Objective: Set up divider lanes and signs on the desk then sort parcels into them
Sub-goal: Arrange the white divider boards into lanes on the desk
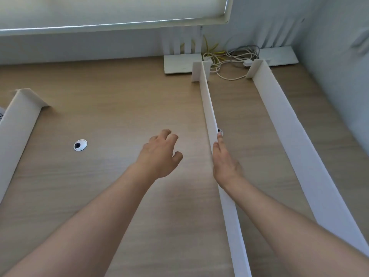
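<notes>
- Standing upright on the wooden counter (111, 108): three white foam dividers, each running front to back.
- Middle divider (208, 104) runs from near the back wall toward the camera, with a short cross-piece foot at its far end.
- Right hand (224, 162) lies flat against the right face of the middle divider, fingers straight and pointing away, touching the board; no curl around it.
- Left hand (160, 154) hovers above the bare counter left of the middle divider, fingers loosely spread and relaxed, holding nothing, apart from the board.
- Right divider (283, 116) stands well apart from the middle one, roughly parallel, forming a lane between them; also has a foot at its far end.
- Left divider (17, 120) stands at the far left edge of view, angled, with a foot at its far end.
- Cable grommet (80, 145) sits in the counter between left and middle dividers; a second one is partly hidden just behind the middle divider near the right fingertips.
- Tangle of cables (229, 56) lies at the back of the counter, between the far ends of the middle and right dividers.
- Window blind (111, 9) hangs above the back wall.
</notes>
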`<state>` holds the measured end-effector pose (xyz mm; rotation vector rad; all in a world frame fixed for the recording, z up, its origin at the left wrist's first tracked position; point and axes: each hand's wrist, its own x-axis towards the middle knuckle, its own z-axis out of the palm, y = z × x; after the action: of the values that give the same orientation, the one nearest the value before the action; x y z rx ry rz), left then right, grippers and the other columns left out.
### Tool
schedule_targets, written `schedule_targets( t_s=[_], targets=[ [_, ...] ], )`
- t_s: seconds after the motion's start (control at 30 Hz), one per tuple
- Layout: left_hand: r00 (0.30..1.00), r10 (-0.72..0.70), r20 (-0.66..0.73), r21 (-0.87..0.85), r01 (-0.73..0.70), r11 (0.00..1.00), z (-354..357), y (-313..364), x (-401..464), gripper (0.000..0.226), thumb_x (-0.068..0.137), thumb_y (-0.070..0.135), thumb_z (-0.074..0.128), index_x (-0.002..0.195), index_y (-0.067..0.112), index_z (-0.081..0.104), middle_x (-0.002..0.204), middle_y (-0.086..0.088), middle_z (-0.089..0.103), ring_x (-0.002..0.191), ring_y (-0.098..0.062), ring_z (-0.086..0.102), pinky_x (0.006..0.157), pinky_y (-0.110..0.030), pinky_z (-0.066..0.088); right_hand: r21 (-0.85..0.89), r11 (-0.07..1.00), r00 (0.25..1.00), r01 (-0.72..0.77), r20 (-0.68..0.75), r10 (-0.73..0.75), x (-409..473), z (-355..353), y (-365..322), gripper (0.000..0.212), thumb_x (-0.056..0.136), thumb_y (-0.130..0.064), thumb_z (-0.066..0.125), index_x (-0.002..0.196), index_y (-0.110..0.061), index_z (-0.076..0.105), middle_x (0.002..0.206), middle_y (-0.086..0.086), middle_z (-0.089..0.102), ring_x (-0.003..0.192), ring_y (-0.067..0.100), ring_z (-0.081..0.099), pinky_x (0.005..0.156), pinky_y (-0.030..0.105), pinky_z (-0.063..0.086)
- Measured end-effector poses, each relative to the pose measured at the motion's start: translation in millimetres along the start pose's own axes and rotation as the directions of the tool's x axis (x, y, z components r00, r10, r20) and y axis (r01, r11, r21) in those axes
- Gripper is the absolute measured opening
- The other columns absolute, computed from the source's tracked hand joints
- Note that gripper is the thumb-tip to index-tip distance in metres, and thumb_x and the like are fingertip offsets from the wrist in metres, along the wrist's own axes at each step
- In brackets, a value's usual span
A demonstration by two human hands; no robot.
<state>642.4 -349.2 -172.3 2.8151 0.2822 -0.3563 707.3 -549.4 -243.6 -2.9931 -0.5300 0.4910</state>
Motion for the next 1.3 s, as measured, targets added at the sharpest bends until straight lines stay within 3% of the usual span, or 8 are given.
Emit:
schedule_targets(
  t_s=[0.33, 0.57, 0.67, 0.73, 0.83, 0.97, 1.13, 1.3],
  targets=[
    [0.998, -0.052, 0.029, -0.01, 0.052, 0.999, 16, -2, 7, 0.053, 0.1, 0.04, 0.05, 0.149, 0.02, 0.043, 0.162, -0.001, 0.029, 0.135, -0.035, 0.043, 0.103, -0.045, 0.045, -0.035, 0.999, 0.999, 0.034, 0.019, -0.033, -1, 16, 11, 0.068, 0.089, 0.008, 0.055, 0.151, -0.003, 0.027, 0.169, 0.004, -0.025, 0.077, 0.026, 0.043, 0.06, 0.033, 0.036],
    [0.996, -0.086, 0.031, 0.001, 0.086, 0.996, 19, -2, 1, 0.054, 0.1, 0.04, 0.049, 0.15, 0.021, 0.042, 0.163, 0.0, 0.028, 0.134, -0.035, 0.044, 0.104, -0.046, 0.045, 0.0, 1.0, 0.999, 0.03, 0.036, -0.03, -3, 18, 11, 0.064, 0.088, 0.004, 0.059, 0.143, -0.016, 0.034, 0.168, 0.007, -0.024, 0.08, 0.029, 0.045, 0.058, 0.032, 0.037],
    [0.994, -0.102, 0.037, 0.003, 0.102, 0.995, 21, -1, -5, 0.053, 0.1, 0.04, 0.049, 0.149, 0.021, 0.042, 0.162, 0.0, 0.029, 0.133, -0.035, 0.044, 0.102, -0.045, 0.045, 0.02, 0.999, 0.999, 0.027, 0.025, -0.027, -8, 16, 10, 0.067, 0.091, -0.003, 0.057, 0.15, -0.019, 0.029, 0.168, 0.009, -0.021, 0.101, 0.031, 0.051, 0.064, 0.032, 0.04],
    [0.993, -0.112, 0.035, 0.001, 0.112, 0.994, 19, 1, -11, 0.053, 0.1, 0.041, 0.049, 0.149, 0.021, 0.042, 0.161, 0.0, 0.03, 0.131, -0.034, 0.045, 0.101, -0.045, 0.045, 0.008, 0.999, 0.999, 0.032, -0.02, -0.031, -11, 12, 10, 0.067, 0.092, -0.011, 0.057, 0.151, -0.018, 0.028, 0.168, 0.015, -0.015, 0.121, 0.033, 0.046, 0.076, 0.034, 0.045],
    [0.992, -0.126, 0.019, 0.015, 0.126, 0.992, 12, 6, -22, 0.052, 0.1, 0.041, 0.048, 0.148, 0.021, 0.043, 0.158, 0.001, 0.033, 0.128, -0.034, 0.048, 0.101, -0.045, 0.043, -0.063, 0.997, 0.993, 0.049, -0.1, -0.055, -15, 1, 7, 0.068, 0.092, -0.023, 0.058, 0.152, -0.016, 0.028, 0.167, 0.022, -0.007, 0.132, 0.039, 0.039, 0.095, 0.043, 0.046],
    [0.99, -0.143, -0.019, 0.018, 0.143, 0.989, -12, 10, -46, 0.052, 0.099, 0.042, 0.047, 0.147, 0.022, 0.044, 0.155, 0.002, 0.039, 0.125, -0.033, 0.05, 0.102, -0.045, 0.041, -0.092, 0.988, 0.981, 0.122, -0.14, -0.134, -24, -31, -10, 0.065, 0.095, -0.028, 0.053, 0.154, -0.016, 0.029, 0.168, 0.02, 0.007, 0.134, 0.039, 0.042, 0.097, 0.044, 0.046],
    [0.978, -0.182, -0.099, 0.006, 0.184, 0.983, -48, -3, -90, 0.052, 0.099, 0.042, 0.047, 0.148, 0.023, 0.045, 0.153, 0.002, 0.042, 0.125, -0.032, 0.051, 0.104, -0.044, 0.04, -0.097, 0.969, 0.946, 0.229, -0.212, -0.245, -44, -75, -52, 0.053, 0.096, -0.036, 0.048, 0.144, -0.015, 0.044, 0.148, 0.01, 0.045, 0.113, 0.034, 0.054, 0.088, 0.041, 0.045],
    [0.957, -0.236, -0.168, -0.031, 0.234, 0.972, -79, -36, -154, 0.049, 0.099, 0.043, 0.047, 0.145, 0.026, 0.048, 0.151, 0.003, 0.043, 0.123, -0.03, 0.052, 0.102, -0.043, 0.044, -0.106, 0.924, 0.899, 0.367, -0.215, -0.382, -84, -103, -110, 0.061, 0.097, -0.047, 0.046, 0.15, -0.017, 0.043, 0.157, 0.015, 0.04, 0.13, 0.037, 0.049, 0.101, 0.046, 0.046]
  ],
)
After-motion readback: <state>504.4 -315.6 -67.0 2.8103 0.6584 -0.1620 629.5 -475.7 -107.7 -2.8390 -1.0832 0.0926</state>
